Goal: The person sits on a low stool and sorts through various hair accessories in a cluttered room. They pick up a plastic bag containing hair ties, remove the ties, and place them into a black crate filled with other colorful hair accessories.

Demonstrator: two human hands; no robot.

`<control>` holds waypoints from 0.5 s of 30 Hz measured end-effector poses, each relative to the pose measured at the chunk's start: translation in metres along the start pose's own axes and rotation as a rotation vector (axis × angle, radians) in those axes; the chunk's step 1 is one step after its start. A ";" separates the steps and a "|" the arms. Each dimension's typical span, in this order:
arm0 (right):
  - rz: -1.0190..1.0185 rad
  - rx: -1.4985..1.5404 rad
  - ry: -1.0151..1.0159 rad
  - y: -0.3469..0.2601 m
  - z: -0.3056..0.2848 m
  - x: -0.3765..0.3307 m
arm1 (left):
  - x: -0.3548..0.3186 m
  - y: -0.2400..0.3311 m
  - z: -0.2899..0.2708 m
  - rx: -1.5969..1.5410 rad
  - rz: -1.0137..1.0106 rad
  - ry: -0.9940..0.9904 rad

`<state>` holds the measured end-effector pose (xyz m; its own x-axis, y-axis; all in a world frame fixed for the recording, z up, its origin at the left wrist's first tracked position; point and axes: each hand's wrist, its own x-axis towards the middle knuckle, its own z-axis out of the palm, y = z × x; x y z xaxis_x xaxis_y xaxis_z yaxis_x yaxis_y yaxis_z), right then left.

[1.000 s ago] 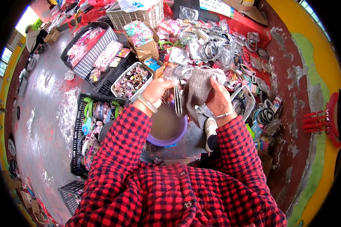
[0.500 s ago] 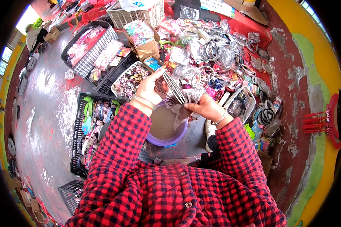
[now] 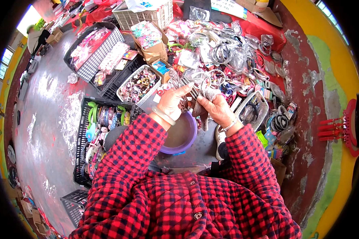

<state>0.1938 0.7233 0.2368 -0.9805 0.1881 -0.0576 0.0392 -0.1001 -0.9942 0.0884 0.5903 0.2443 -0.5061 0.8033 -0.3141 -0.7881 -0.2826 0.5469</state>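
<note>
Above a purple basin [image 3: 195,135] of murky water, my left hand [image 3: 170,104] grips a bundle of thin, dark and light striped bands that look like headbands [image 3: 192,92]. Its thumb lies along the bundle, which partly hides the other fingers. My right hand [image 3: 219,112] is closed on a damp-looking grey-brown cloth [image 3: 204,119], pressed against the right side of the bands. Part of the cloth bulges above the right thumb and an end dangles below. The bands' lower ends are hard to make out between the hands.
Beyond my hands spreads a heap of bagged hair accessories [image 3: 227,51]. A white basket of hair ties [image 3: 139,85] and a black crate of headbands [image 3: 83,139] stand left. At right are a white basket [image 3: 259,109] and coiled black bands [image 3: 278,121]. A shoe [image 3: 219,143] is beside the basin.
Both hands have shifted slightly; the left moved right and down. The bands are turned more upright, and the cloth is now bunched in my right hand rather than spread beneath them.
</note>
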 end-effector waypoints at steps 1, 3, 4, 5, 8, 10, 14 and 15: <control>-0.007 0.014 0.008 0.003 0.001 0.001 | 0.000 0.002 0.000 -0.033 0.005 -0.009; -0.121 -0.072 0.040 0.009 0.003 0.006 | -0.003 0.007 0.002 -0.101 0.012 -0.031; -0.177 -0.116 0.058 0.012 0.003 0.007 | -0.005 0.011 0.008 -0.130 0.011 -0.006; -0.135 -0.157 0.040 0.015 -0.001 0.007 | -0.007 0.014 0.010 -0.133 -0.013 -0.038; -0.133 -0.224 -0.005 0.012 -0.001 0.006 | -0.003 0.028 -0.015 -0.164 -0.073 -0.140; -0.289 -0.200 0.002 -0.005 0.012 0.002 | -0.006 0.032 -0.012 -0.147 -0.036 -0.063; -0.279 -0.288 -0.075 -0.005 0.007 0.004 | -0.008 0.042 -0.014 -0.128 -0.007 -0.025; -0.267 -0.289 -0.062 -0.006 0.006 0.003 | -0.007 0.044 -0.015 -0.128 -0.002 -0.007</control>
<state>0.1894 0.7188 0.2429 -0.9730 0.1097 0.2033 -0.1748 0.2256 -0.9584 0.0521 0.5643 0.2587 -0.5025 0.8072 -0.3097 -0.8276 -0.3455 0.4425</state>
